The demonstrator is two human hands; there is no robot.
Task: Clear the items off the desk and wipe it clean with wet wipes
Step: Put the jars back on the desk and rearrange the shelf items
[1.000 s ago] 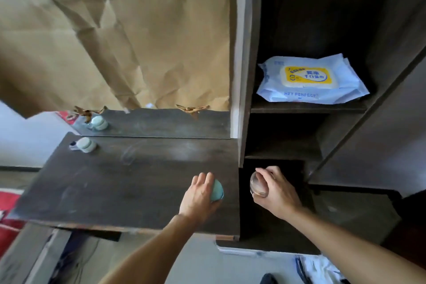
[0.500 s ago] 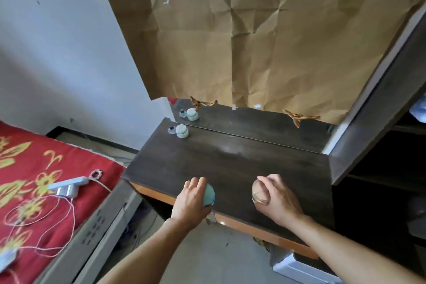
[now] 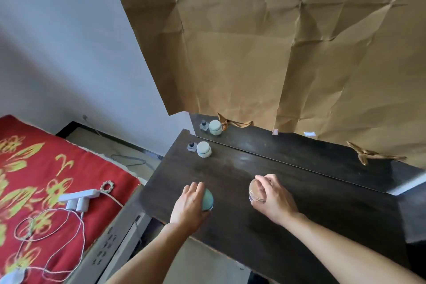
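Observation:
My left hand (image 3: 187,206) grips a teal round jar (image 3: 208,199) over the near left part of the dark wooden desk (image 3: 306,212). My right hand (image 3: 275,198) holds a clear glass jar with a tan content (image 3: 255,191), a little to the right. At the desk's far left corner stand a pale green lidded jar (image 3: 203,149) and a small clear bottle with a dark cap (image 3: 191,146). Both show again in the mirror strip behind them. The wet wipes are out of view.
Creased brown paper (image 3: 276,53) covers the mirror above the desk. A bed with a red flowered cover (image 3: 34,168) lies to the left, carrying a white power strip (image 3: 79,195) and cords. A dark shelf unit edge (image 3: 415,214) borders the desk on the right.
The view has swung left from the shelf unit with the wipes pack toward the bed. Both hands, still holding their jars, now hover over the desk's near left part.

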